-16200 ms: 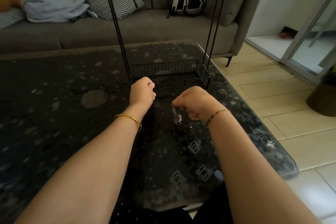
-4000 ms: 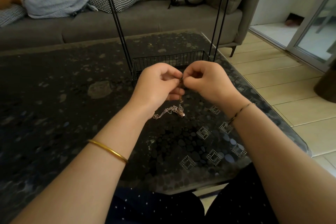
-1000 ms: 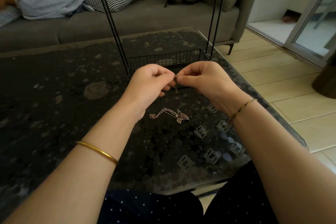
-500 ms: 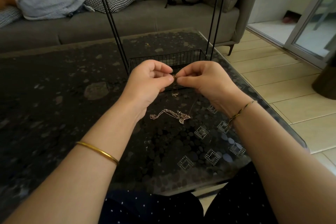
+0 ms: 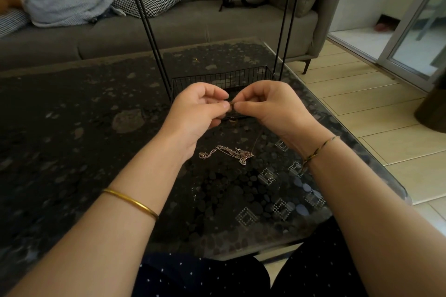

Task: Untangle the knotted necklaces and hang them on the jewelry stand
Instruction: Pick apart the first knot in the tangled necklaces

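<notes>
- Both grips are pinched closed on one small spot. The left grip [image 5: 198, 109] and right grip [image 5: 269, 107] meet thumb and forefinger, tip to tip, with a dark knot [image 5: 231, 105] caught between them. They hold it raised off the tabletop [image 5: 72, 132].
- The line through the two pinches runs left to right across my view, so the knot sits dead between the grips, neither one nearer.
- A fine strand [image 5: 257, 138] seems to drop from under the right grip, slanting slightly leftward down to the heap.
- The rest of the necklaces [image 5: 226, 153] lie as a loose tangle flat on the tabletop. They are below the pinch and nearer to me, between the two wrists, with the long axis roughly left to right.
- The jewelry stand [image 5: 220, 77] sits just beyond the knuckles, and its wire basket [image 5: 243, 76] is directly behind the grips. Its top rail is out of frame, so I can't see any hook.
- I judge the knot is being picked apart. The next pull should go sideways along the line between the grips, and gently, since the strand ties the knot to the heap below and could drag it.
</notes>
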`<move>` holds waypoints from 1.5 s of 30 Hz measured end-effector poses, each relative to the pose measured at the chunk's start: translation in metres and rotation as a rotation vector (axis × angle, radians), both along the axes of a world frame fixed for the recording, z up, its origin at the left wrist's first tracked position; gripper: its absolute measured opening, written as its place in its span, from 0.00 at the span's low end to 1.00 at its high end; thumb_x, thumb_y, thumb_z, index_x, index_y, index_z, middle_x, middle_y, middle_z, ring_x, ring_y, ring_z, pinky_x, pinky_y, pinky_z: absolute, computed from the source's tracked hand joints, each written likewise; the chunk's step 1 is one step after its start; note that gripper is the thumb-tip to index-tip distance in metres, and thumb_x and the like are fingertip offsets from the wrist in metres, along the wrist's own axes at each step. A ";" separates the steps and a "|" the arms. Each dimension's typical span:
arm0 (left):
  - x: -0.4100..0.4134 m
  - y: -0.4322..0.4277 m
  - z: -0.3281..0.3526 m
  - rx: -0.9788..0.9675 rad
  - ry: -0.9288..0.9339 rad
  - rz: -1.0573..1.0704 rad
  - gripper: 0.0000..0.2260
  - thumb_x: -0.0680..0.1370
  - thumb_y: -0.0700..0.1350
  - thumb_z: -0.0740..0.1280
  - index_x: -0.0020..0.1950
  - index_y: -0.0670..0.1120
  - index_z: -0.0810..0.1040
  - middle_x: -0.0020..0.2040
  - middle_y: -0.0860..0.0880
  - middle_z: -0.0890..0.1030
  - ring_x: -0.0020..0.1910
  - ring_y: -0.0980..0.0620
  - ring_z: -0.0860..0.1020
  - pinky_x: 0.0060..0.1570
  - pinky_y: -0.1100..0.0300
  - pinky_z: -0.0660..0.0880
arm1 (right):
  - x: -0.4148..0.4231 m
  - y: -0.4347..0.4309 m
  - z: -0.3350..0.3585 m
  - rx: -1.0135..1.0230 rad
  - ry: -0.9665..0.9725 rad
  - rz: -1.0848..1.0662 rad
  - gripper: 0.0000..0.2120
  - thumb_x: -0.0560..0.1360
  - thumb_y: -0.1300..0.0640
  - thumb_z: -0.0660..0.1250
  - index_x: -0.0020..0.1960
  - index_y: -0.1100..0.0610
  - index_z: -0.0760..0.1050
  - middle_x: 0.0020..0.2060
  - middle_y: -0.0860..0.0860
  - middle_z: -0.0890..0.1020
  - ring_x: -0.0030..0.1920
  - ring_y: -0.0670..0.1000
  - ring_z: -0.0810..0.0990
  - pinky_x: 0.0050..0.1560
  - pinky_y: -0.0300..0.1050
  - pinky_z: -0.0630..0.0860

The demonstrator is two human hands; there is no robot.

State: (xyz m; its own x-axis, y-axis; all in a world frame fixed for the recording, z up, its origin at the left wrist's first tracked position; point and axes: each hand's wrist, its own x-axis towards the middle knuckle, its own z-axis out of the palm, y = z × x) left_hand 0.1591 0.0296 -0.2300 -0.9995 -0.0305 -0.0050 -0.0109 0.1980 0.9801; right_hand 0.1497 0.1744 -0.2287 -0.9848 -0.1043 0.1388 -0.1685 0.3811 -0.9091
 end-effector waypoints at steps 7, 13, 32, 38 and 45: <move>0.001 0.002 -0.001 -0.272 0.189 -0.022 0.06 0.76 0.39 0.69 0.45 0.51 0.79 0.42 0.51 0.83 0.43 0.57 0.81 0.45 0.63 0.76 | -0.001 0.002 -0.001 0.026 0.021 -0.012 0.02 0.73 0.61 0.70 0.41 0.58 0.80 0.29 0.45 0.76 0.23 0.35 0.70 0.28 0.26 0.66; 0.001 0.003 -0.001 -0.543 0.376 0.030 0.05 0.75 0.41 0.70 0.44 0.52 0.80 0.38 0.58 0.79 0.38 0.62 0.77 0.38 0.73 0.71 | -0.001 0.002 -0.002 0.036 0.030 -0.013 0.01 0.72 0.61 0.70 0.41 0.58 0.80 0.29 0.45 0.76 0.23 0.35 0.70 0.28 0.26 0.65; -0.001 -0.001 -0.003 -0.114 -0.023 -0.037 0.05 0.75 0.37 0.68 0.43 0.47 0.79 0.42 0.48 0.83 0.44 0.53 0.80 0.42 0.61 0.76 | 0.001 0.003 0.001 0.033 -0.033 0.053 0.03 0.73 0.64 0.68 0.42 0.59 0.79 0.35 0.53 0.79 0.30 0.43 0.73 0.31 0.34 0.73; -0.001 -0.002 -0.003 -0.185 0.055 -0.032 0.07 0.75 0.37 0.69 0.42 0.48 0.78 0.43 0.46 0.83 0.43 0.52 0.80 0.44 0.59 0.77 | -0.001 0.006 0.000 0.024 -0.023 0.010 0.07 0.75 0.65 0.63 0.45 0.58 0.79 0.34 0.52 0.80 0.26 0.43 0.74 0.27 0.35 0.72; -0.002 -0.002 -0.002 -0.247 0.084 -0.013 0.06 0.73 0.38 0.71 0.41 0.48 0.79 0.40 0.47 0.82 0.40 0.54 0.80 0.43 0.61 0.76 | 0.002 0.002 -0.001 0.196 0.117 0.056 0.05 0.76 0.63 0.64 0.47 0.57 0.78 0.34 0.51 0.81 0.24 0.50 0.79 0.24 0.36 0.74</move>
